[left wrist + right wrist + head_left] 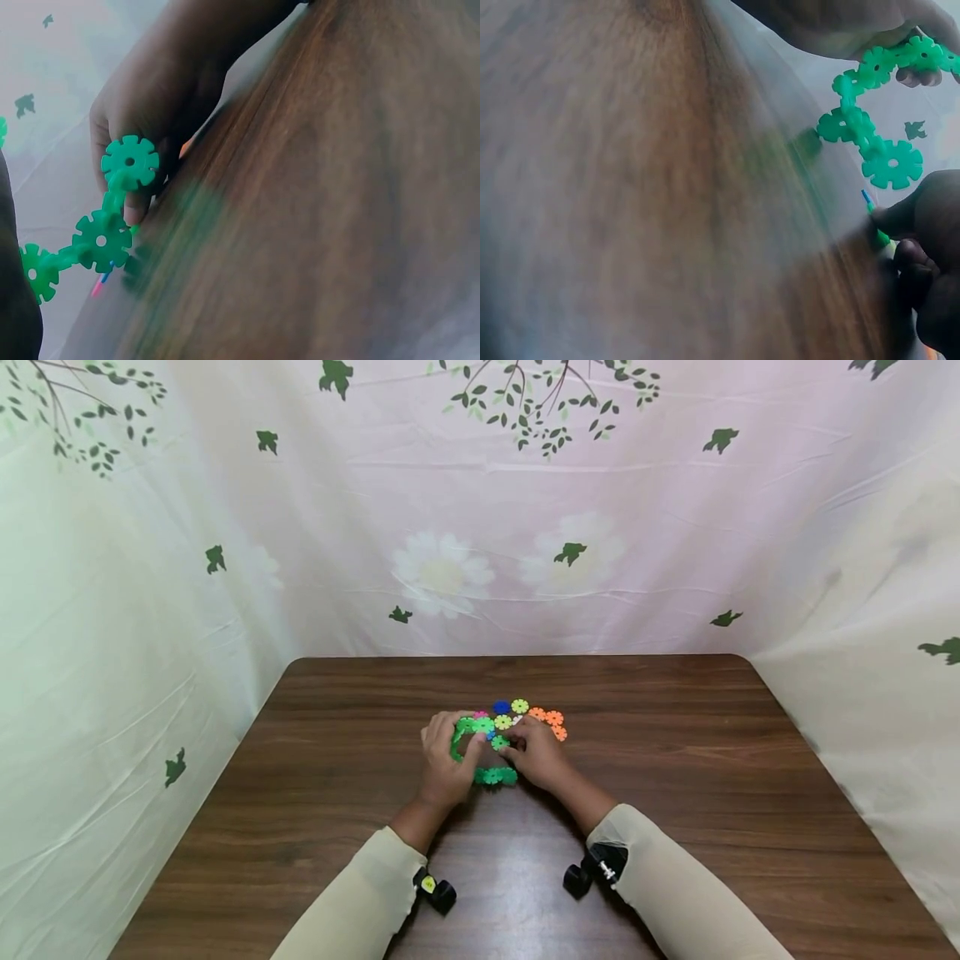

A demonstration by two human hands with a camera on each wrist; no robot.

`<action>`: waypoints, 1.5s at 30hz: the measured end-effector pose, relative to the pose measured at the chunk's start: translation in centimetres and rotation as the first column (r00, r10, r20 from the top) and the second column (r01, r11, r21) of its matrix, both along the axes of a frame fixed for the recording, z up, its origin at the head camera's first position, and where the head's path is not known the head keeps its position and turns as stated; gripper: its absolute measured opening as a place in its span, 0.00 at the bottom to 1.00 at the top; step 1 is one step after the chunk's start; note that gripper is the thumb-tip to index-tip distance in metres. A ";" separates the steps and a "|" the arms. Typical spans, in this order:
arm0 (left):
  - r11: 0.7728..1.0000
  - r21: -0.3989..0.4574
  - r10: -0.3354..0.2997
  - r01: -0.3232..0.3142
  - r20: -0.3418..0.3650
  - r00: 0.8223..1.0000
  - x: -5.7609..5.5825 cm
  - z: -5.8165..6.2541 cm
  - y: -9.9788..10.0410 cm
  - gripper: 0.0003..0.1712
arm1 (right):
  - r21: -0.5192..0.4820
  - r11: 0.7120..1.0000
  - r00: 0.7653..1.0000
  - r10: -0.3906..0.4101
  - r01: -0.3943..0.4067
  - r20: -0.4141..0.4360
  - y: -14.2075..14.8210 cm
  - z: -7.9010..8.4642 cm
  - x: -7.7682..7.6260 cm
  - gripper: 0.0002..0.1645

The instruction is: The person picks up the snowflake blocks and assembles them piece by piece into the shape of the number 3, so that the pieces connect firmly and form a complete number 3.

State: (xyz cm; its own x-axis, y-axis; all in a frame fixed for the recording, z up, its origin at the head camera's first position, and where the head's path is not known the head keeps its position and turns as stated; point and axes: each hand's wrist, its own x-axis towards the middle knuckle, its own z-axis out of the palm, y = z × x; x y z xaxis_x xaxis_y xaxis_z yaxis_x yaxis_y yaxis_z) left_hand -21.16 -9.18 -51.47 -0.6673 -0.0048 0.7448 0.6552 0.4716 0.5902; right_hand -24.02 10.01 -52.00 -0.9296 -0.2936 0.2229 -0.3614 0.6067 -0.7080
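Note:
My left hand grips a curved chain of interlocked green flower discs, its thumb on the near side and its fingers around the far left. The chain bends from that hand toward me in the head view, and its linked discs show in the right wrist view. My right hand pinches a single green flower disc beside the chain's opening. In the right wrist view, the right hand has thumb and finger on that disc, seen edge-on, below the chain's end.
Beyond the hands lie loose flower discs: a dark blue one, yellow ones, a pink one and several orange ones to the right. The brown wooden table meets a printed cloth backdrop at its far edge.

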 end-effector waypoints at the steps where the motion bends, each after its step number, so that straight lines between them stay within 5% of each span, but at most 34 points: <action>1: 1.000 0.000 -0.003 0.003 0.002 1.000 0.1 0.1 0.0 0.16 | 0.001 1.000 1.000 0.001 -0.001 0.006 0.0 0.0 0.0 0.12; 15: 1.000 -0.010 -0.024 0.024 -0.017 1.000 0.2 0.0 -0.1 0.12 | -0.015 0.999 0.995 0.041 -0.043 -0.094 0.4 -0.2 0.2 0.05; 25: 0.998 -0.023 -0.058 0.057 -0.013 0.998 0.1 -0.3 -0.3 0.12 | -0.041 0.998 0.999 0.050 -0.049 0.015 0.5 0.0 0.4 0.15; 33: 0.997 -0.037 -0.062 0.060 -0.036 0.997 0.2 -0.2 -0.2 0.15 | -0.100 0.992 0.997 0.069 -0.073 -0.047 1.0 0.0 0.6 0.09; 39: 0.998 -0.044 -0.051 0.050 -0.044 0.998 0.3 -0.1 -0.2 0.16 | -0.253 0.965 0.997 0.062 -0.071 -0.044 1.2 0.3 0.7 0.06; 45: 0.998 -0.059 -0.028 0.025 -0.059 0.998 0.2 -0.1 -0.1 0.30 | -0.432 0.892 0.987 0.086 -0.136 -0.134 1.0 0.7 1.0 0.06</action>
State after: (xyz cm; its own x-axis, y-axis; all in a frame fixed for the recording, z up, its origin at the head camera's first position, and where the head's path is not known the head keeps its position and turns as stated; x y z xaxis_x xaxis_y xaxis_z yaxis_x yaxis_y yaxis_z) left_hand -20.96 -9.23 -51.57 -0.6209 0.0569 0.7818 0.7013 0.4858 0.5217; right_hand -23.04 11.00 -51.28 -0.8593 -0.2428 0.4501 -0.4978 0.1952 -0.8450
